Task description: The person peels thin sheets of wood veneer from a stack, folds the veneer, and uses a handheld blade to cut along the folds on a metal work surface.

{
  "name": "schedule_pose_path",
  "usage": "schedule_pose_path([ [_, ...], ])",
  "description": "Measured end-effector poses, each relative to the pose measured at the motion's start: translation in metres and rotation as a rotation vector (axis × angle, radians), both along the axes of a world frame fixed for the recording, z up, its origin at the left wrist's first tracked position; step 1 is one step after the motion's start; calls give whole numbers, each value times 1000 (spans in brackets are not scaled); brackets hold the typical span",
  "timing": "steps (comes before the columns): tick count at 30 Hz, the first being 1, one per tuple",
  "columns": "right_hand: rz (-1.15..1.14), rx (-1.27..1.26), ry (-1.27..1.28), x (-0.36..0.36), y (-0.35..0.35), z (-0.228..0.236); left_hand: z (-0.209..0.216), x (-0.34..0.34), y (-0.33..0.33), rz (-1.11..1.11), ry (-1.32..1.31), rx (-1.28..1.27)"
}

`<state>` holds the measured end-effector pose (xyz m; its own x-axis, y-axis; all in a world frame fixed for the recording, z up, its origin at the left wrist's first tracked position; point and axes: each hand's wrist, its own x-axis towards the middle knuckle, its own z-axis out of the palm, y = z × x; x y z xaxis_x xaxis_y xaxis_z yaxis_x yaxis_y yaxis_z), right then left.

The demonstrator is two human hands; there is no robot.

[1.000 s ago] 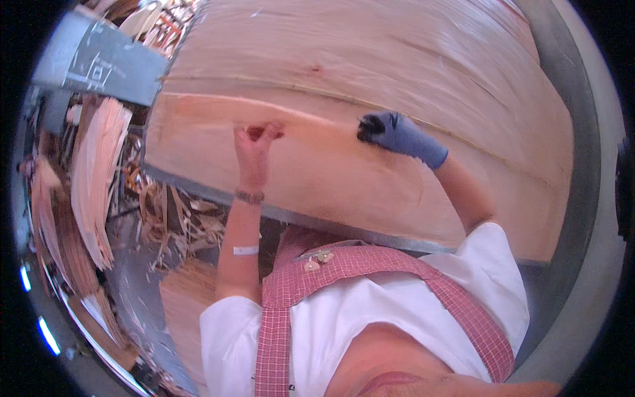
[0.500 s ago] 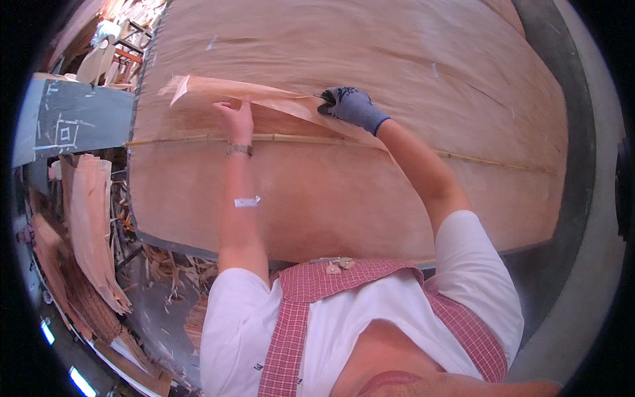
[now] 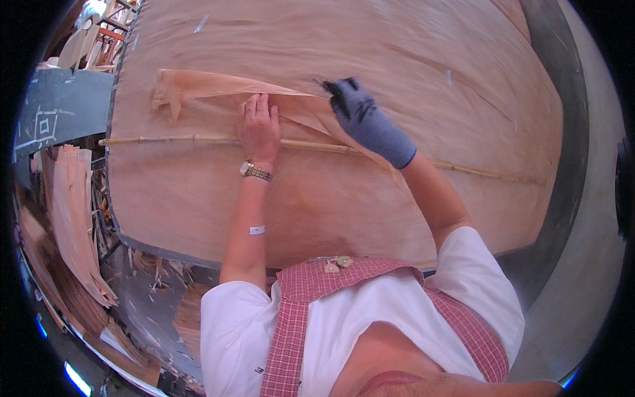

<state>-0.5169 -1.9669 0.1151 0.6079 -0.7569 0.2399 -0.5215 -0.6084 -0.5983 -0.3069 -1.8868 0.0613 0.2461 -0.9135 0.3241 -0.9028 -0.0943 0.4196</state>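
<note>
A broad reddish-brown wood veneer sheet (image 3: 218, 205) lies spread before me. Across it lies a loose, lighter veneer strip (image 3: 225, 82), its left end curled and folded down. My bare left hand (image 3: 260, 129), with a watch at the wrist, rests flat on the veneer, fingers stretched out and fingertips at the strip's lower edge. To its right, my grey-gloved right hand (image 3: 364, 119) is closed around a thin, dark, pointed tool (image 3: 320, 83) just above the strip; most of the tool is hidden in the fingers. Below the strip, a slim bamboo stick (image 3: 317, 146) runs sideways, passing under my left hand.
Long veneer pieces (image 3: 74, 218) are stacked at the left, beside scraps on the floor. A grey-blue board (image 3: 66, 102) with white markings adjoins the sheet's left edge. A dark border (image 3: 562, 132) curves along the right. Small clear tape pieces (image 3: 449, 77) stick to the sheet.
My left hand has moved right and come down flat on the veneer. My right hand has shifted a little right with the tool. The strip's left end has folded over.
</note>
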Motion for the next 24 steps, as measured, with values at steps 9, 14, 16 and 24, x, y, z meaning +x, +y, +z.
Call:
schedule_pose_path([
  [9,72,-72,716,72,42,-32,-1,5,0,14,14,-1],
  [14,107,3,628,46,51,-34,0,4,-3,59,-71,51],
  [16,168,46,776,33,42,-26,1,1,-5,66,-81,67],
  [24,422,-107,762,-72,-27,9,26,-6,0,99,-6,175],
])
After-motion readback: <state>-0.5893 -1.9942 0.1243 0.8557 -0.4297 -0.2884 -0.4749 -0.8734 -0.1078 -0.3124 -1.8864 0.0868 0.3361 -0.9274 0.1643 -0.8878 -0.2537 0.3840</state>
